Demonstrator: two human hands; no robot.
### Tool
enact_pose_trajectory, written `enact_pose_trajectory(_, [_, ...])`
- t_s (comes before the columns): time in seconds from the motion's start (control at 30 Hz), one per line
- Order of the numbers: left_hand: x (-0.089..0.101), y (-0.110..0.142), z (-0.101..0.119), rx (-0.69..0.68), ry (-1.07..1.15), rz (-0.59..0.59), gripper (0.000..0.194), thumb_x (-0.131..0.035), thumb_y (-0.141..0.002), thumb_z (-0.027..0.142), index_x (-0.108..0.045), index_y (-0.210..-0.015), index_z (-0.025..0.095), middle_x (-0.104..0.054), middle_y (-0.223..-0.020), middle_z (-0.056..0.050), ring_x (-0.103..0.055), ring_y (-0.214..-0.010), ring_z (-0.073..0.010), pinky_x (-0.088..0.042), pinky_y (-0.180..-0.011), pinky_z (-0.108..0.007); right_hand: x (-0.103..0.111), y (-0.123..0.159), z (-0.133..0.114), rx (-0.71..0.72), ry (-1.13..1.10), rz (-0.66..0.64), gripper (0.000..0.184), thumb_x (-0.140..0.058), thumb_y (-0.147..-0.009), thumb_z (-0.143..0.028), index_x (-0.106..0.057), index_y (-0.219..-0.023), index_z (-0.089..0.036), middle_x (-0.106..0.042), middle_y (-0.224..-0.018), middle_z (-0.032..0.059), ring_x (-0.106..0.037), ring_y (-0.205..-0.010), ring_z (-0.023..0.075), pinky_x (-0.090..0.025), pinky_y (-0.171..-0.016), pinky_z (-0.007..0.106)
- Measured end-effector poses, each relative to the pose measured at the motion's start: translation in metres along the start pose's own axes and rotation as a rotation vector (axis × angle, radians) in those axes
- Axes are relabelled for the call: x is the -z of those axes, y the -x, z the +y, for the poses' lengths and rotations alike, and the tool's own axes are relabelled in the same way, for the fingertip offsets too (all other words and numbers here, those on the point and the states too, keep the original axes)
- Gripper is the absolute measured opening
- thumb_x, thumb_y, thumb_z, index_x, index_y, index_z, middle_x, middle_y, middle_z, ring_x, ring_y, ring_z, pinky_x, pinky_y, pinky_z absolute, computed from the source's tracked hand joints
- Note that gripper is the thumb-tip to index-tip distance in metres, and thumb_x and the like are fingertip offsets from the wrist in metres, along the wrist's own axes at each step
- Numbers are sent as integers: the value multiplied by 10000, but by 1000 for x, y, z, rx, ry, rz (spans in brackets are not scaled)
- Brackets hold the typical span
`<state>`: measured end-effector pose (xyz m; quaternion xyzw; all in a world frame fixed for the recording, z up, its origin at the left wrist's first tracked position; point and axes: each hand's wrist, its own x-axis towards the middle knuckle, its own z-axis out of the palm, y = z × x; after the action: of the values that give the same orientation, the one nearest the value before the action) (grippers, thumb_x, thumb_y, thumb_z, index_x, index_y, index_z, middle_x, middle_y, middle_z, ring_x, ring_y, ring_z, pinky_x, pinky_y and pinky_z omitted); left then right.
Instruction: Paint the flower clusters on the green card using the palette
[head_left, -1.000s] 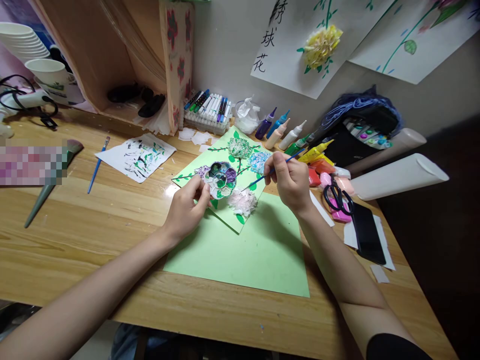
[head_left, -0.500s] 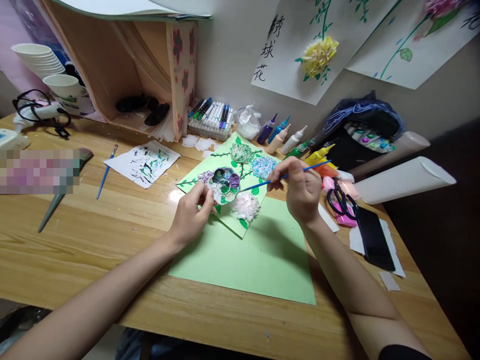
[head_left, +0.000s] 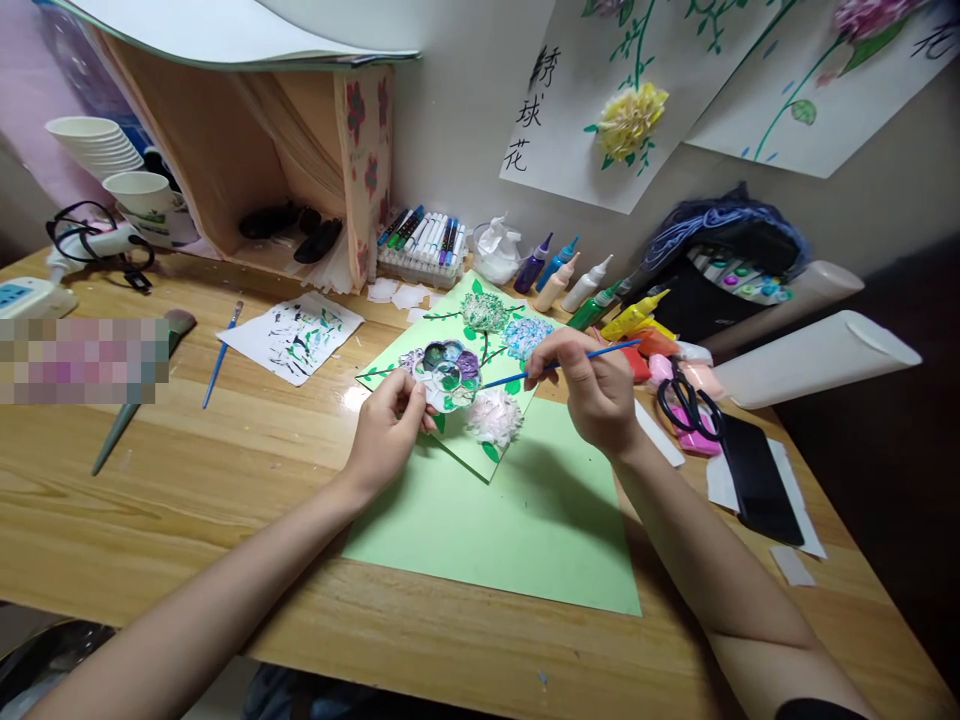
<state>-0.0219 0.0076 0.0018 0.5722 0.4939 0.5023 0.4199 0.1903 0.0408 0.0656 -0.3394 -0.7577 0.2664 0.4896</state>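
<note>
My left hand pinches the near left rim of a small flower-shaped paint palette, whose wells hold purple, green and white paint. In my right hand is a thin blue paintbrush; its tip reaches the palette's right side. Beneath the palette lies a pale green card with raised flowers: a green one, a blue one and a pale pink one. Painted stems and leaves join them. The palette partly covers a purple flower. A larger green sheet lies under the card.
Paint bottles and a box of markers line the wall. At right are scissors, a phone and a white tube. A paint-stained paper and another blue brush lie at left, near paper cups.
The brush in my right hand has shifted slightly, its handle end moving left and down. My left hand still holds the palette. The whole view has moved a little.
</note>
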Motion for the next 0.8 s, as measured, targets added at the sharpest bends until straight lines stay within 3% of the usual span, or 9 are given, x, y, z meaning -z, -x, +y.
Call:
enact_pose_trajectory(0.17, [1,-7,-2,97,138,60,230,-503,-901,267,-462,-682,208,-586,-628,26,-574,-528,-110,-475,-532,-248,17,-8,-1,-41,-103,141,369,-409,-957,-434,-606,-732,-218,-591,-670,14,-597,-587,131,-397,-506,282])
enact_pose_trajectory(0.3, [1,-9,-1,113,148,87,226,-515,-886,260,-475,-672,199,-577,-615,32,-569,-511,-103,-472,-522,-238,31,-13,4,-115,17,-14,397,-430,-945,-449,-577,-668,-204,-580,-627,6,-560,-567,125,-405,-557,281])
enact_pose_trajectory(0.47, [1,-7,-1,93,134,89,222,-527,-880,272,-481,-676,196,-579,-608,35,-583,-518,-108,-466,-521,-233,29,-13,11,-150,160,-225,448,-380,-964,-432,-540,-622,-191,-566,-604,3,-520,-587,121,-384,-613,278])
enact_pose_trajectory(0.8, [0,-9,-2,63,115,94,218,-516,-881,245,-485,-672,194,-587,-609,31,-586,-515,-103,-462,-524,-223,22,-15,18,-157,162,-312,457,-341,-977,-423,-523,-632,-186,-556,-593,-5,-509,-578,113,-379,-627,267])
